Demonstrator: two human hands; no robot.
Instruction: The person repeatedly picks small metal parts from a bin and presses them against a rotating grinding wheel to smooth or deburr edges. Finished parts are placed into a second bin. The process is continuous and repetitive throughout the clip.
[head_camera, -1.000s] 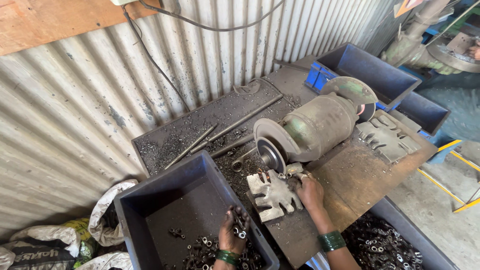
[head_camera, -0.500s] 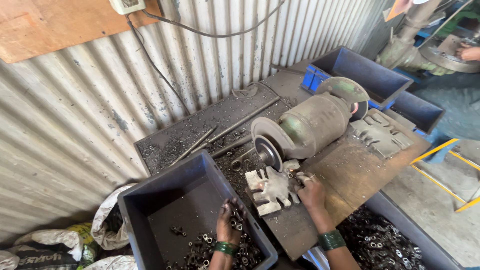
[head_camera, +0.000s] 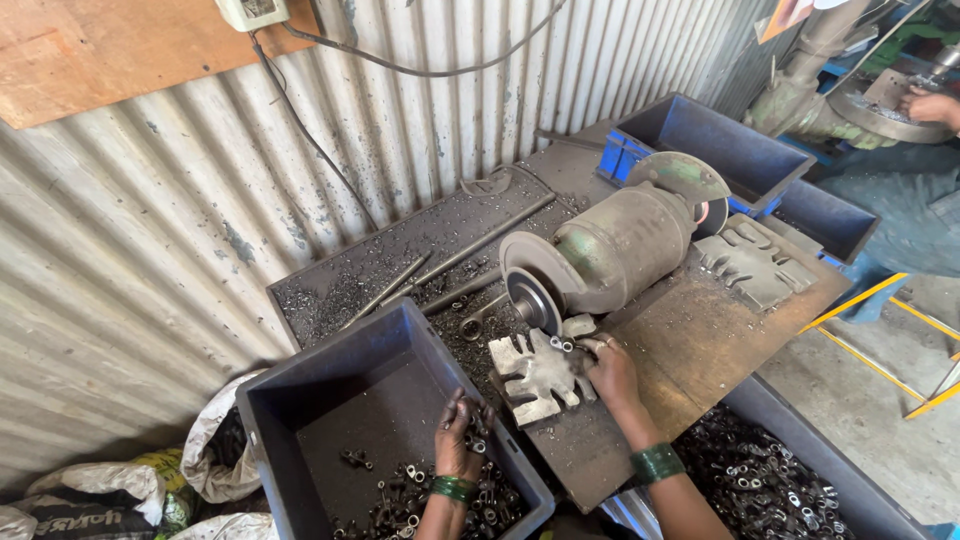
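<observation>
Now, item by item. Small dark metal rings (head_camera: 455, 490): a loose heap in the near corner of the dark plastic bin (head_camera: 330, 400), which stands at the tabletop's near left edge. Left hand (head_camera: 458, 440): lower in the heap than half a second ago, fingers curled down among the rings; whether its grip has closed on one cannot be told. Right hand (head_camera: 612, 375): unmoved, fingertips pinched together on a small part against the pale notched fixture (head_camera: 540, 372), just below the grinder's disc (head_camera: 528, 297). Bench grinder (head_camera: 620, 245): green-grey, mid tabletop, unshifted. Judgement: one piece is at the wheel while the next is being fetched. Steel rods (head_camera: 470, 250): on the dark tray toward the far edge. Second bin of rings (head_camera: 760, 480): below the near right edge. Another person's hand (head_camera: 935, 105): far right corner, at a separate machine.
</observation>
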